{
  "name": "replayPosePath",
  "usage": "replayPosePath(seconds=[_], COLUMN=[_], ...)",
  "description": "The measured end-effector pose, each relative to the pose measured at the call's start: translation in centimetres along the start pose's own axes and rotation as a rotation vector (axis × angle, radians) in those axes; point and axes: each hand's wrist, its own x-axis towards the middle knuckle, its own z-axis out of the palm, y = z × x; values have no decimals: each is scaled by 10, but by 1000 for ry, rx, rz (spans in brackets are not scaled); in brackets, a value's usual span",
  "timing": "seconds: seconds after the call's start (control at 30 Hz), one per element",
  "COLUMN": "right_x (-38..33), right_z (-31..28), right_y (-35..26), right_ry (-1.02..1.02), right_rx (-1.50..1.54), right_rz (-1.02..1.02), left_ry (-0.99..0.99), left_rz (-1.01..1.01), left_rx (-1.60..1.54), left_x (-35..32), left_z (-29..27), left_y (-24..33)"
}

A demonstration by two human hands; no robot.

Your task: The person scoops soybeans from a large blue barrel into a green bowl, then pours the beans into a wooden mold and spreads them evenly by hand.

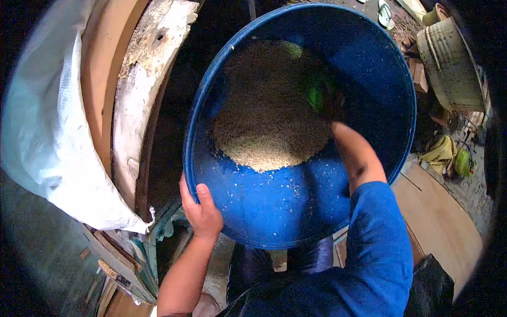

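A large blue plastic drum [264,211] tilts toward me, its round mouth facing up. Inside lies a heap of pale, grain-like material [269,148], lit at its near edge and shaded farther in. My left hand [203,211] grips the drum's left rim, thumb inside and fingers around the outside. My right arm reaches over the near right rim into the drum. Deep in shadow, my right hand [336,108] appears closed on a green object [315,98] at the heap's right side; its exact kind is too dark to tell.
On the left, a white sack [79,185] hangs beside curved-looking wooden boards [142,90]. A worn pale bucket [449,63] lies at the far right, with a flip-flop [385,14] beyond the drum. A green fruit-like thing [463,162] and a brown board [438,206] are at right.
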Motion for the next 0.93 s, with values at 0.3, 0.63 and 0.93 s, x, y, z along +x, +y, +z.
replayPosePath(seconds=[0.3, 0.63, 0.93], right_x=[-202, -75, -146], right_z=[80, 27, 26], right_y=[-72, -118, -149], right_ry=[-203, 73, -42], right_rx=[558, 620, 501], right_rz=[84, -65, -548], left_ry=[25, 6, 13], left_rz=[37, 63, 115], left_rx=[10, -35, -29], left_x=[-3, 2, 1], left_z=[4, 4, 2], left_y=[-8, -5, -7])
